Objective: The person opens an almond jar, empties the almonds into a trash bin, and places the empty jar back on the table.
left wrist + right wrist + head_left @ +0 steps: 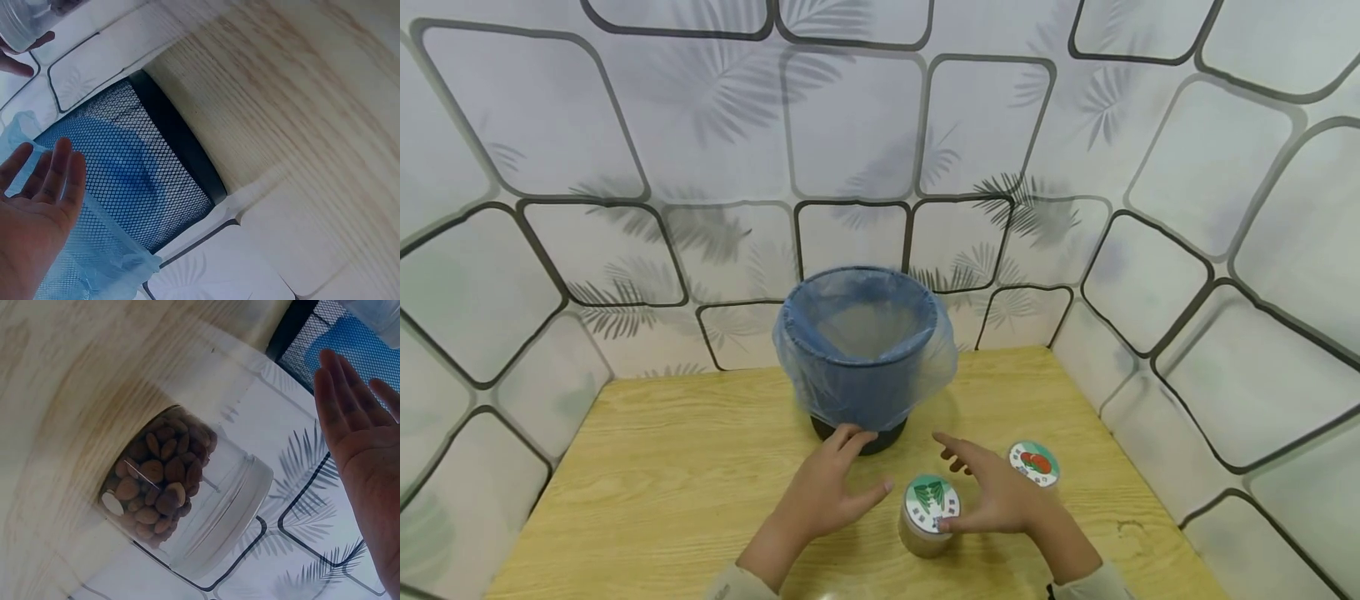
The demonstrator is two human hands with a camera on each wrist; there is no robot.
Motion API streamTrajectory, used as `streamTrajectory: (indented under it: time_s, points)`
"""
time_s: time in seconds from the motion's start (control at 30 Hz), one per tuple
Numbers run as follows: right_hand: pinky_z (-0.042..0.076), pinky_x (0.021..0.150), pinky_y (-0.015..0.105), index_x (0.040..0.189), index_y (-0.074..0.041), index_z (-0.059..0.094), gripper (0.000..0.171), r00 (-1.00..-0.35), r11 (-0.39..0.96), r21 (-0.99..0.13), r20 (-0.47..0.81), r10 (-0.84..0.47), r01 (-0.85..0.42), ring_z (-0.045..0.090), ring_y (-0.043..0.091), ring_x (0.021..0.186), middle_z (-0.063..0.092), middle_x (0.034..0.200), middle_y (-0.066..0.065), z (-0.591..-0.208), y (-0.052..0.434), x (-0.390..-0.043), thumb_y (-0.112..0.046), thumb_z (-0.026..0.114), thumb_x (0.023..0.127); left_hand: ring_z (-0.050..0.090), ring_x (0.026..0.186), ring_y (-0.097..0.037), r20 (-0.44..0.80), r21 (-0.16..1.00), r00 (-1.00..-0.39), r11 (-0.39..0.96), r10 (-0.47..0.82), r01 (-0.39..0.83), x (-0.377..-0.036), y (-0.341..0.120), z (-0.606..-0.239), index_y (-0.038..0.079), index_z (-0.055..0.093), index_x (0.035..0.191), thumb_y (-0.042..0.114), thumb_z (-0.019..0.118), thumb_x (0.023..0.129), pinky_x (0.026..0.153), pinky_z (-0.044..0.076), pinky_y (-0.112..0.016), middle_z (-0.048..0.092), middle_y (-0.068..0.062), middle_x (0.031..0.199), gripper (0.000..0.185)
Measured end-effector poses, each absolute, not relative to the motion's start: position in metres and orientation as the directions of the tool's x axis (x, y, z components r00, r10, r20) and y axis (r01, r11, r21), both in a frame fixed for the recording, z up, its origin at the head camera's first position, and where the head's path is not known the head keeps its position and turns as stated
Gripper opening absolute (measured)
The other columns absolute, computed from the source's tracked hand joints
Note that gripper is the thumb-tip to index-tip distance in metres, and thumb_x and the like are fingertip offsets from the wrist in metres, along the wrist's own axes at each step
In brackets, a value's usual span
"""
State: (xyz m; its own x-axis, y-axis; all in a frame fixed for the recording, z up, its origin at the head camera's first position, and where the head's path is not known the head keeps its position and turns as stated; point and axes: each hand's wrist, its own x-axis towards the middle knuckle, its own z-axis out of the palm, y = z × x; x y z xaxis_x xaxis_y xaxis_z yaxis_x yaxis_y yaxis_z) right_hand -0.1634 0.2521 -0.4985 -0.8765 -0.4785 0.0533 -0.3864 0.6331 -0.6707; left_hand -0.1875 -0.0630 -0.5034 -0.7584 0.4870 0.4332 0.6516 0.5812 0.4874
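Since the blue bag point(868, 400) already lines the bin point(178, 147), its edge turned down outside, I log that part as done; the green-pictured jar point(925, 517) stands on the table point(700, 467) between the hands, not yet gripped by my reading; the red-pictured jar point(1033, 461) stands just beyond the right hand point(1000, 493). I note the left hand point(826, 492) with fingers loosely extended, holding nothing; the right likewise, empty, thumb overlapping the nearer jar in the head view, contact uncertain.
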Motion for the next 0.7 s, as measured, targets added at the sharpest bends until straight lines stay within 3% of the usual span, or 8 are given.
streamTrajectory:
  time_s: [0.3, 0.7]
  points:
    - [0.058, 0.099, 0.055, 0.147, -0.019, 0.052, 0.092, -0.879, 0.655, -0.653, 0.034, -0.476, -0.380, 0.067, 0.027, 0.120, 0.064, 0.141, 0.010, -0.5012, 0.2528, -0.1632, -0.061, 0.090, 0.075, 0.070, 0.109, -0.018, 0.448, 0.484, -0.730, 0.547, 0.516, 0.683, -0.1845, -0.0584, -0.5073, 0.015, 0.065, 0.142, 0.052, 0.078, 0.095, 0.089, 0.061, -0.039, 0.064, -0.001, 0.129, 0.061]
    - [0.059, 0.098, 0.051, 0.146, -0.013, 0.055, 0.095, -0.878, 0.678, -0.628, 0.016, -0.479, -0.382, 0.068, 0.027, 0.118, 0.065, 0.139, 0.008, -0.5073, 0.2534, -0.1632, -0.065, 0.090, 0.075, 0.070, 0.107, -0.016, 0.430, 0.471, -0.725, 0.551, 0.539, 0.689, -0.1816, -0.0540, -0.5108, 0.014, 0.065, 0.141, 0.050, 0.079, 0.094, 0.089, 0.062, -0.039, 0.064, -0.002, 0.128, 0.060]
